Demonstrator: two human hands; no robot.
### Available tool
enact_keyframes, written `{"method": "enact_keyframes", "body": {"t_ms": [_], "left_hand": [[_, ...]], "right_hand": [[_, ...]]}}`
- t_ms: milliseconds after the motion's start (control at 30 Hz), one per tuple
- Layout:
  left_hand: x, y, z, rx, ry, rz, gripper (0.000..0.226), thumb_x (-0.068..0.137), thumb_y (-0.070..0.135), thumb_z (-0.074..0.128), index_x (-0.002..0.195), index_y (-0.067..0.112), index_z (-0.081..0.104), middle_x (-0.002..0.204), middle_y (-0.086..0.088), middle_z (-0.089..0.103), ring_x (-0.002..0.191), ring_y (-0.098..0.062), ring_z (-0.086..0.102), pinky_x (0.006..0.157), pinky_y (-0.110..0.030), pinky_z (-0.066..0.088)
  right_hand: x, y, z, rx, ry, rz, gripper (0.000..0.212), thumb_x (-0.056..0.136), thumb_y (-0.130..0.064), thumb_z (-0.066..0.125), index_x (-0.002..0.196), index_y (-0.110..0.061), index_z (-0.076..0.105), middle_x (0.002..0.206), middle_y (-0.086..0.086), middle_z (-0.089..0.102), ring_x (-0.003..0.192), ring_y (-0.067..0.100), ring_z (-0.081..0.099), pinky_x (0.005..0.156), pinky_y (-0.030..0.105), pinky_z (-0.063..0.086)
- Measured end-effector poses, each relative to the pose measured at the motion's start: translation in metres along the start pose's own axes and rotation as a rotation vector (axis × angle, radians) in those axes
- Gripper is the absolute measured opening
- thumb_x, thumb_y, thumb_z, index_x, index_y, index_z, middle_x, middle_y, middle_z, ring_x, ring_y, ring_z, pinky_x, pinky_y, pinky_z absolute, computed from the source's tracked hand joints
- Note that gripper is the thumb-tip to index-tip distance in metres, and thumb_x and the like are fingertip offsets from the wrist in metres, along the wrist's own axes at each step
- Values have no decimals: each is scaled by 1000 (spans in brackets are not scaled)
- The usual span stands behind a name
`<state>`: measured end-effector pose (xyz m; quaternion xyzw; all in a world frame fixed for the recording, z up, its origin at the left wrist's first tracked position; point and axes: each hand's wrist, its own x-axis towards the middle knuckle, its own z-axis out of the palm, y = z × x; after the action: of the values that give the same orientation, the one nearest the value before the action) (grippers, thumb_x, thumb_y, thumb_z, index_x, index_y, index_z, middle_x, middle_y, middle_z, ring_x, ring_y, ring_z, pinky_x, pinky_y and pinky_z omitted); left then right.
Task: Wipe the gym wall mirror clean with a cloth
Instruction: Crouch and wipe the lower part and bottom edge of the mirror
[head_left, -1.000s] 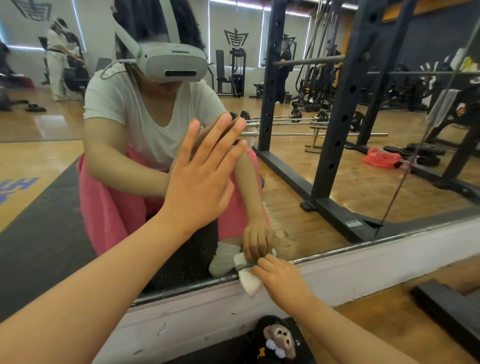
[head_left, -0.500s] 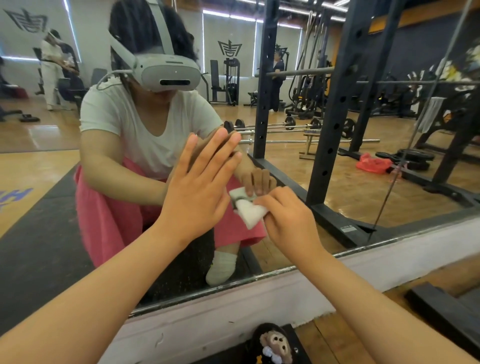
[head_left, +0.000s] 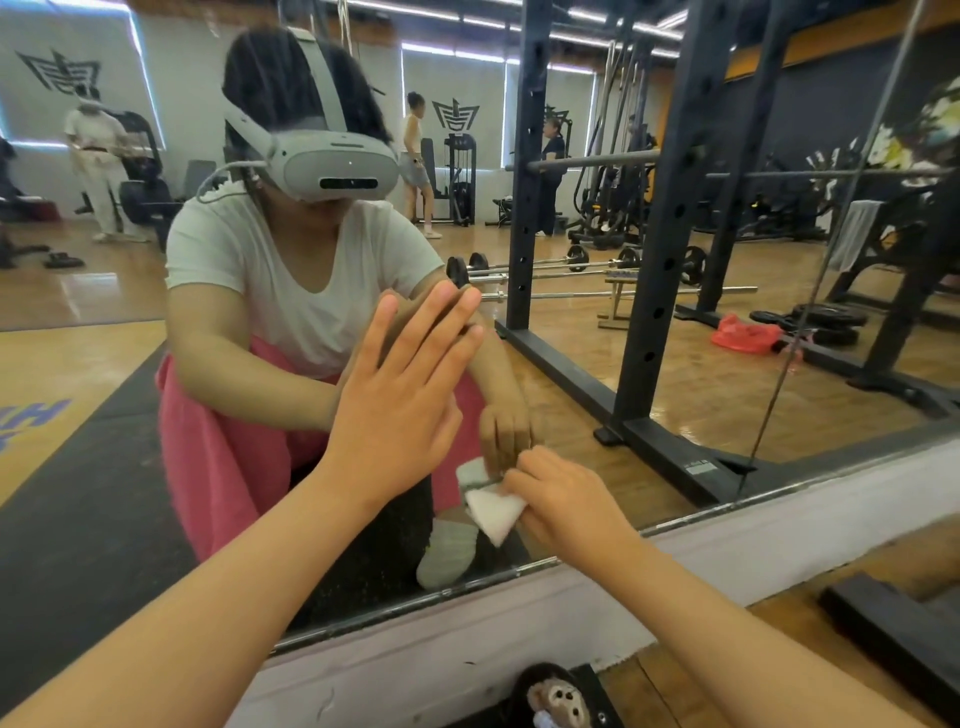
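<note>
We hold the white cloth (head_left: 493, 512), partly hidden by curled fingers of our right hand (head_left: 566, 499), low on the mirror (head_left: 571, 395), our left hand (head_left: 400, 395) flat, fingers straight, on the glass just left, above a white wall base (head_left: 519, 639) and wooden floor (head_left: 670, 680).

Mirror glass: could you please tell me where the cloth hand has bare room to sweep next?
Free: the mirror glass right of the right hand, along the bottom edge, to the picture's right side. Also the glass left of the left hand. Crowded: the left hand lies flat on the glass up-left of the white cloth, leaving little gap.
</note>
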<state>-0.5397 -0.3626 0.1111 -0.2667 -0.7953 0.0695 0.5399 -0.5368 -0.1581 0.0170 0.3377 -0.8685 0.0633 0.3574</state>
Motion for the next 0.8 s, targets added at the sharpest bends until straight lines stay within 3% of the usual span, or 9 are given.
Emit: {"method": "enact_keyframes", "body": {"t_ms": [133,267,333,600,800], "left_hand": [[1,1,1,-10,20,-2,63,81,11,53,143,7,45,160,-10,29,150,-27,21,123,-53,7],[1,2,0,-15,4,-17,66,80,10,57,144,7,45,161,-9,28,151,-26,20,122,-53,7],[1,2,-1,-14,1,-24,66,79,11,56,144,7,45,161,-9,28,151,-26,20,122,-53,8],[1,2,-4,-12,-17,-15,62,81,11,53,143,7,47,160,-10,29,150,-27,22,122,-53,11],[1,-5,-8,7,-34,10,62,81,15,58,143,12,50,161,-6,29,150,-23,22,121,-50,15]], "right_hand": [[37,14,-46,50,197,181,27,66,-3,82,84,-10,63,85,5,57,81,18,51,55,29,44],[60,26,-73,89,439,381,25,71,3,77,90,-6,65,88,8,58,86,10,44,67,16,31],[62,22,-70,94,498,431,25,72,4,76,91,-7,64,89,7,57,86,9,43,67,16,31],[34,-6,-34,59,287,249,27,64,2,80,82,-7,62,81,5,55,76,22,55,52,35,49],[54,11,-62,21,306,291,27,64,2,77,85,-8,65,83,5,56,77,18,53,53,29,44]]}}
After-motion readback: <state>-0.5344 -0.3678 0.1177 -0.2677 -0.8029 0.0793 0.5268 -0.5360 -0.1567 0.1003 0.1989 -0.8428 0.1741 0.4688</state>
